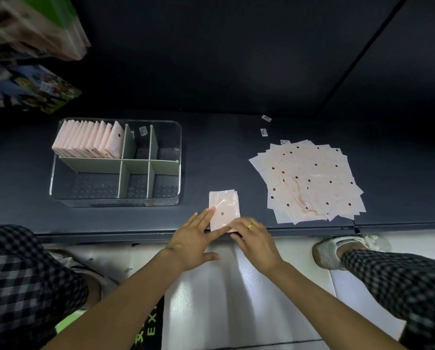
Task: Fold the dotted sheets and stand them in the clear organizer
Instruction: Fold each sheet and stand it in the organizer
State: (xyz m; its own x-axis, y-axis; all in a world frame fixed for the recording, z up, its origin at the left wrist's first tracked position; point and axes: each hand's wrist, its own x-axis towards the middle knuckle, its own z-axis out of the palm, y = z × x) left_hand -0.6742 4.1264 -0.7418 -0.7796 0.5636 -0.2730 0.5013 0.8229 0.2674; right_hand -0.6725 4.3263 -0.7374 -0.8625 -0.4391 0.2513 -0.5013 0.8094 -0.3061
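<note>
A folded pale pink dotted sheet [224, 208] lies near the front edge of the dark shelf. My left hand [195, 239] lies flat, its straight fingers pressing the sheet's left edge and lower corner. My right hand [253, 237], with a gold ring, presses the sheet's lower right end with its fingers laid over it. A loose pile of unfolded dotted sheets [310, 180] spreads to the right. The clear organizer [161, 198] stands at the left, and several folded sheets [87, 140] stand in its back left compartment.
Grey dividers [123, 178] split the organizer into several compartments. Small label stickers [264, 132] lie behind the pile. Colourful packages [29, 89] hang at the upper left. My checked trouser legs and a white shoe [337, 251] are below the shelf edge.
</note>
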